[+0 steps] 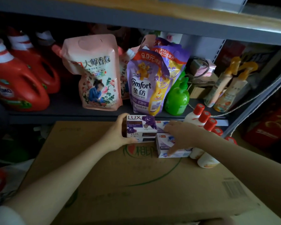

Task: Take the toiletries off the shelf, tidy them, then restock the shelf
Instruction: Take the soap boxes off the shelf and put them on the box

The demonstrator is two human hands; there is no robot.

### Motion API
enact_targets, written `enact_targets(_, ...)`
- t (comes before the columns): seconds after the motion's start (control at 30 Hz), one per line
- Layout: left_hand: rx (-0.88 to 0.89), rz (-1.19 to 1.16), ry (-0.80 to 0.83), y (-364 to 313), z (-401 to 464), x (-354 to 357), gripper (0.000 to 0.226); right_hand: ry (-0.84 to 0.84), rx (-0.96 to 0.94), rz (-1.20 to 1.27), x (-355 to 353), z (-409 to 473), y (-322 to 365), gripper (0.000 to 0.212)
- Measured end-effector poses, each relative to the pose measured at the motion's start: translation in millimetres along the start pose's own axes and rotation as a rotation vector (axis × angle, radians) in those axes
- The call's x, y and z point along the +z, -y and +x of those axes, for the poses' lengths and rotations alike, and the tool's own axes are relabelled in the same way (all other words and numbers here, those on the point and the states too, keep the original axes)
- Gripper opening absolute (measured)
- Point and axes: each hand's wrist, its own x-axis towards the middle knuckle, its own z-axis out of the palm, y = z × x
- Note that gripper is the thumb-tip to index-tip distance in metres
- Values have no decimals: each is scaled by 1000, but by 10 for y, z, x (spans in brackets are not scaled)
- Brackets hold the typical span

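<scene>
A stack of purple-and-white Lux soap boxes (141, 127) stands on a big cardboard box (128, 184) in front of the shelf. My left hand (118, 135) grips the stack's left side, thumb at the front and fingers over the top. Beside it to the right lie pale lilac soap boxes (173, 153); my right hand (180, 135) rests flat on them, fingers spread. On the shelf (71, 112) behind stand a pink refill pouch (94, 73), purple Comfort pouches (146, 83) and a green pump bottle (177, 98).
Red detergent jugs (18, 82) fill the shelf's left part. White bottles with red caps (201, 120) line the cardboard box's right edge. Cream spray bottles (225, 85) and small boxes tied with string (199, 77) sit at the shelf's right. An upper shelf board (152, 17) overhangs.
</scene>
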Motion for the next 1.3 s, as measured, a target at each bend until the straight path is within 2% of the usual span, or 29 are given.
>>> enact_targets(0.13, -14, 6, -26, 32, 18, -21, 99, -69, -31, -92, 71, 8, 84, 86)
enact_targets(0.3, -37, 0, -27, 61, -38, -95, 100, 22, -62, -68, 85, -10, 101, 81)
enact_targets(0.4, -35, 0, -8, 93, -96, -156, 99, -15, -53, 141, -120, -78, 59, 69)
enact_targets(0.47, -36, -3, 5, 119, -147, -195, 98, -128, -37, 336, -319, -108, -26, 46)
enact_targets(0.53, -39, 0, 27, 130, -191, -222, 98, -227, -29, 452, -493, -102, -112, 38)
enact_targets(0.63, -20, 31, 87, 95, -242, -188, 96, -286, -16, 357, -579, 70, -161, 56)
enact_targets(0.77, -9, 75, 124, 13, -275, -48, 100, -178, -13, 212, -452, 317, -176, 74)
enact_targets(0.87, -12, 69, 125, -7, -289, 21, 97, -145, -17, 292, -401, 360, -302, 75)
enact_targets(1.03, 20, 82, 159, -75, -358, 127, 92, -129, -69, 269, -242, 445, -365, 75)
enact_targets(1.17, 29, 108, 176, -159, -433, 197, 88, -111, -74, 506, -291, 453, -452, 70)
enact_targets(1.23, 42, 114, 195, -162, -487, 236, 85, -51, -87, 439, -297, 444, -492, 76)
enact_targets(1.3, 50, 119, 190, -157, -528, 247, 86, 29, -98, 294, -275, 435, -472, 95)
